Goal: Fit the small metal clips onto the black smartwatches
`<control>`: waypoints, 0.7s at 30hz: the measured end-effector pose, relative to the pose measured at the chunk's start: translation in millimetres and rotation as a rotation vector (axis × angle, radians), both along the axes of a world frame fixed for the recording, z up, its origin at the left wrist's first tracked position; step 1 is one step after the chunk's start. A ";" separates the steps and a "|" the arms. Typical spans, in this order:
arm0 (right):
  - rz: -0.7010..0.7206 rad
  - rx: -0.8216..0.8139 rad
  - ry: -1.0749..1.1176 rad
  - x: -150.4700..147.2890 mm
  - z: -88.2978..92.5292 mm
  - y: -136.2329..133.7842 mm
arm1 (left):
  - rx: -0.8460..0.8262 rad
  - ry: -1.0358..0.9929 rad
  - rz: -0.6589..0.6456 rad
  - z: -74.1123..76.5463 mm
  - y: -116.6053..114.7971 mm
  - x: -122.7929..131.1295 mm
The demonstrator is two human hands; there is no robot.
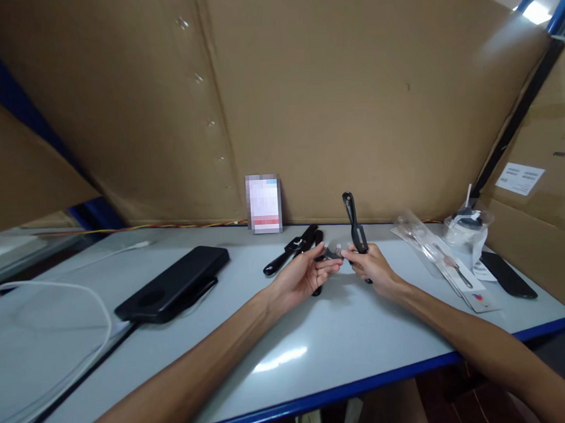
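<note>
My right hand (371, 269) is closed around a black tool (354, 223) with a looped end, held upright above the table. My left hand (302, 278) is palm up beside it, its fingers curved around a small dark piece (332, 253) with a clear part near the fingertips of both hands. Just behind my left hand, more black tools (285, 255) lie on the table, one partly hidden by the hand.
A black power bank (175, 286) with cables lies at the left. A pixelated card (264, 204) leans on the cardboard wall (328, 95). At the right are clear blister packs (449, 266), a plastic cup (466, 227) and a black phone (508, 275).
</note>
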State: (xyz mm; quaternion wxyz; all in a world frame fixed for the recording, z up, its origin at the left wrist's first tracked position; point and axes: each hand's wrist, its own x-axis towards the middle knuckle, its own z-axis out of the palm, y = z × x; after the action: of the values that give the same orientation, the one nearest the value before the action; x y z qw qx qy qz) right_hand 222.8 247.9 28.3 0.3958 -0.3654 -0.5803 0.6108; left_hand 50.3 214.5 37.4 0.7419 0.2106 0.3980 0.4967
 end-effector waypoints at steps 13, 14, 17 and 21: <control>0.031 0.076 -0.073 2.1 5.3 2.0 | 0.034 -0.056 0.025 0.2 -1.4 -0.4; 0.009 0.087 -0.084 2.5 5.6 2.8 | 0.062 -0.059 0.045 -1.4 -1.1 -0.4; -0.101 0.109 -0.145 4.3 5.9 5.9 | 0.123 -0.014 0.177 -7.2 1.1 -1.1; -0.135 0.057 -0.264 7.9 6.1 9.8 | 0.132 0.121 0.279 -10.8 2.9 -1.6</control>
State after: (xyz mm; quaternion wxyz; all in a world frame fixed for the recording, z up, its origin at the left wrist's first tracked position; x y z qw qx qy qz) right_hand 230.6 257.8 34.4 0.3664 -0.4693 -0.6187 0.5126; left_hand 48.7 217.3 26.6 0.6249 0.2312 0.4338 0.6066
